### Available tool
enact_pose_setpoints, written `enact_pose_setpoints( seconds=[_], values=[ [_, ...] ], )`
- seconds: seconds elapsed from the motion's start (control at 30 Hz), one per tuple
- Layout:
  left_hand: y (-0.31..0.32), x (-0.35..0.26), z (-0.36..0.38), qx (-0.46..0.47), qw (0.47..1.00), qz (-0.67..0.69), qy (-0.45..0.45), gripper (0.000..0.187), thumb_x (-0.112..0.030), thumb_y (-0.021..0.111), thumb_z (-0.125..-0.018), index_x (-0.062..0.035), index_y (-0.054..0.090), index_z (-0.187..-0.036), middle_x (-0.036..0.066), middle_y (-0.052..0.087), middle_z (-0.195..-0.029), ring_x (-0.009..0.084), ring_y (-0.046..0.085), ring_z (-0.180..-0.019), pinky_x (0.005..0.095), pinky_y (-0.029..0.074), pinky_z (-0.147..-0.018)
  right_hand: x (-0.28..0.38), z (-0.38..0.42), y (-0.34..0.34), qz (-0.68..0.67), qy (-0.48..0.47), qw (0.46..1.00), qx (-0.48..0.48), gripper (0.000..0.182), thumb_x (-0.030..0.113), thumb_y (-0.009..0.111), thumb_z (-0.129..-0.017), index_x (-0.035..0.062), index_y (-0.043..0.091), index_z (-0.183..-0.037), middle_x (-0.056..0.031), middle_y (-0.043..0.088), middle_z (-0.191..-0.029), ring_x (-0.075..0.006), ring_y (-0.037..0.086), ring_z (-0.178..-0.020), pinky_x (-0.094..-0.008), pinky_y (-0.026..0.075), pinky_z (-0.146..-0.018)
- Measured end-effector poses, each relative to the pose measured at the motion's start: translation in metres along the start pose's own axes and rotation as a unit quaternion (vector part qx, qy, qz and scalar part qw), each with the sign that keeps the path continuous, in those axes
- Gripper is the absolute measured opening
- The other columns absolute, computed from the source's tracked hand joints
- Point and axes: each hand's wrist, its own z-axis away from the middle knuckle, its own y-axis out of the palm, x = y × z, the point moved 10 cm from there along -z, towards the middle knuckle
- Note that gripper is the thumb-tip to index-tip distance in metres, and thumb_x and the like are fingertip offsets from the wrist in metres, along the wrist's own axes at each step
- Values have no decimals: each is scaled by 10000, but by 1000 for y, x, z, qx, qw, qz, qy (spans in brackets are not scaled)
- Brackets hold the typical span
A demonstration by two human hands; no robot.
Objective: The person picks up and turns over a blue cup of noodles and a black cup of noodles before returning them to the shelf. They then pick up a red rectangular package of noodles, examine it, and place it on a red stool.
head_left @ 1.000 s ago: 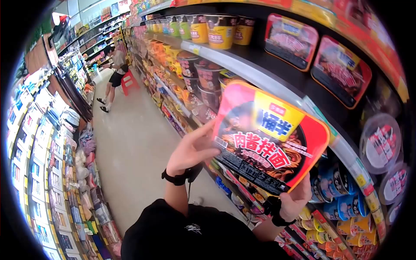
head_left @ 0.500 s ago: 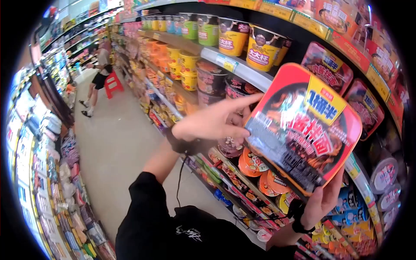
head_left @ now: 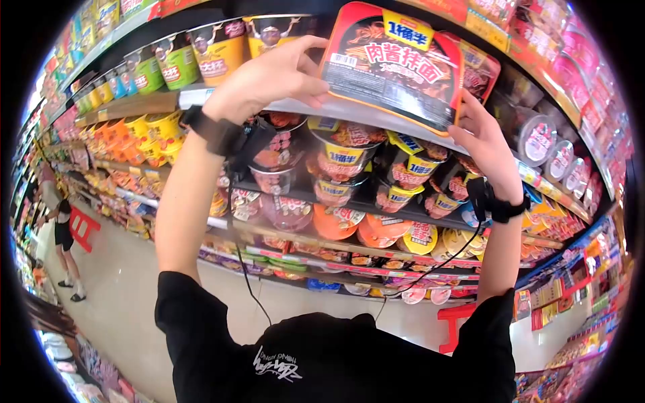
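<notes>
A squarish box of instant noodles [head_left: 393, 67], red and black with a yellow label, is held up at the upper shelf, its printed lid facing me. My left hand [head_left: 272, 77] grips its left edge, thumb low and index finger high. At the lower right corner, my right hand [head_left: 485, 134] closes on it, the thumb in front. A similar red-edged box [head_left: 478, 74] stands just behind it on the right. Left of the box, near my left hand, are tall noodle cups [head_left: 215, 54] on the same shelf. Dark bands with cables circle both wrists.
Below the shelf edge [head_left: 195, 99] sit stacked noodle bowls [head_left: 339, 158] and orange tubs [head_left: 336, 221]. Clear-lidded cups [head_left: 537, 138] stand to the right. A person [head_left: 64, 235] is by a red stool [head_left: 84, 230] down the aisle. Another red stool [head_left: 451, 326] stands near my right elbow.
My view has swung right to face the shelf. Both hands have carried the noodle box up to the shelf and turned it more level, with my left hand now gripping its edge.
</notes>
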Motion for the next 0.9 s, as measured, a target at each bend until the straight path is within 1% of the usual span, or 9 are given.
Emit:
enact_pose_setpoints(
  seconds=[0.03, 0.23, 0.37, 0.57, 0.6, 0.7, 0.73, 0.77, 0.9],
  values=[
    [-4, 5, -10, 5, 1000, -3, -7, 592, -31, 629, -805, 25, 365, -1332, 100, 590, -925, 156, 624, -794, 258, 535, -744, -3, -8, 1, 17, 35, 999, 28, 640, -13, 573, -836, -24, 300, -1415, -35, 557, -988, -110, 536, -882, -245, 436, -773],
    [-22, 11, -56, 0, 989, -130, -67, 535, -15, 664, -745, 73, 421, -1213, 130, 624, -935, 156, 633, -778, 248, 545, -721, -23, -58, -14, 60, 58, 996, 38, 654, 50, 620, -807, -52, 314, -1376, -36, 574, -936, -103, 534, -825, -223, 419, -700],
    [-30, 21, -85, -21, 975, -205, -83, 523, 31, 660, -714, 87, 429, -1179, 132, 625, -921, 169, 651, -762, 244, 559, -688, -34, -79, -11, 85, 93, 990, 70, 697, 69, 649, -783, -98, 297, -1362, -57, 579, -867, -116, 542, -698, -233, 447, -606],
    [-37, 55, -126, -44, 973, -192, -120, 456, 114, 625, -706, 86, 458, -1129, 175, 617, -948, 255, 683, -814, 270, 598, -696, -69, -113, -24, -19, 140, 988, 55, 677, 27, 635, -785, -102, 297, -1357, -73, 593, -862, -154, 630, -735, -240, 543, -692],
    [-38, 61, -132, -46, 974, -173, -136, 429, 124, 616, -707, 88, 470, -1108, 182, 615, -955, 268, 685, -813, 273, 601, -698, -65, -112, -26, -24, 149, 988, 47, 576, 63, 616, -815, -99, 354, -1302, -96, 597, -881, -198, 664, -804, -248, 561, -740],
    [-31, 69, -138, -46, 978, -104, -173, 362, 137, 599, -714, 95, 494, -1059, 188, 612, -954, 286, 688, -807, 279, 607, -690, -78, -116, -28, -64, 203, 975, 58, 448, 123, 599, -844, -86, 425, -1201, -124, 597, -910, -228, 670, -847, -247, 563, -753],
    [-29, 76, -153, 7, 979, -153, -132, 316, 105, 590, -740, 98, 496, -1042, 180, 607, -932, 287, 688, -794, 286, 609, -681, -86, -120, -27, -77, 200, 975, 57, 366, 181, 588, -860, -57, 468, -1111, -156, 597, -935, -256, 669, -872, -258, 567, -758],
    [-23, 73, -160, 55, 975, -198, -86, 274, 73, 581, -766, 101, 498, -1025, 172, 601, -909, 287, 688, -782, 294, 611, -673, -88, -121, -27, -79, 212, 972, 59, 363, 187, 590, -860, -53, 474, -1106, -165, 598, -944, -261, 669, -875, -261, 569, -757],
    [-33, 91, -176, 15, 975, -187, -123, 252, -51, 583, -812, 62, 504, -1023, 166, 565, -957, 289, 669, -805, 345, 613, -669, -98, -127, -19, -110, 235, 962, 78, 363, 219, 612, -850, -30, 494, -1086, -219, 601, -1012, -279, 666, -889, -273, 560, -783]
  ],
)
